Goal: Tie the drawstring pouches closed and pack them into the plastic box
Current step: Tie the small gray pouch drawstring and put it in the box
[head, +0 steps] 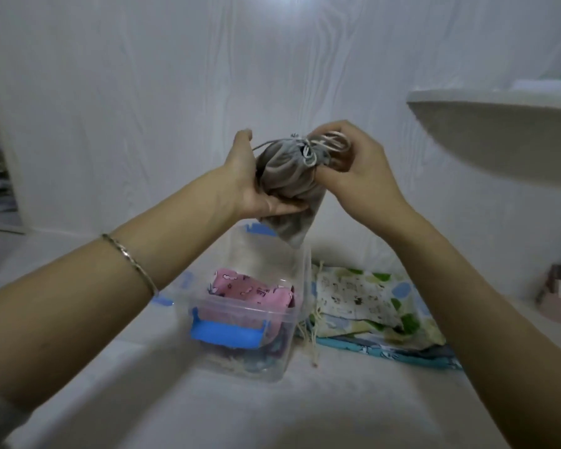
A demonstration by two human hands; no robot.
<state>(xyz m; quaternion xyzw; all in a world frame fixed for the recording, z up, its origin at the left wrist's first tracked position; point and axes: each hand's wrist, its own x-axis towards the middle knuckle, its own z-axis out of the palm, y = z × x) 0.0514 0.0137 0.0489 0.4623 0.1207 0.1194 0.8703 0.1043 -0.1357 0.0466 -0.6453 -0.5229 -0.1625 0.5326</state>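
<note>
Two bare forearms reach in from the near edge, the left one wearing a thin metal bracelet (132,264). Between them on the pale table (337,400) stands the clear plastic box with blue latches (246,311), its lid off. A pink printed pouch (250,290) lies on top of other fabric inside. Just beside the box on its right is a flat stack of patterned cloth pouches (366,303), their pale cords trailing toward the box wall.

Higher and farther out, both hands hold the grey fabric drawstring pouch (285,176) in the air. The left hand (250,186) cups its body, thumb upright along one side and fingers curled underneath. The right hand (360,166) pinches the gathered neck, with loops of the light drawstring cord (331,142) over its curled fingers.

The pouch's long axis runs steeply, neck up toward the right hand and bottom corner hanging down over the far side of the box, so packing looks like a straight drop.

Whether the knot is finished is hard to make out. The right fingertips are hidden behind cloth and cord.
</note>
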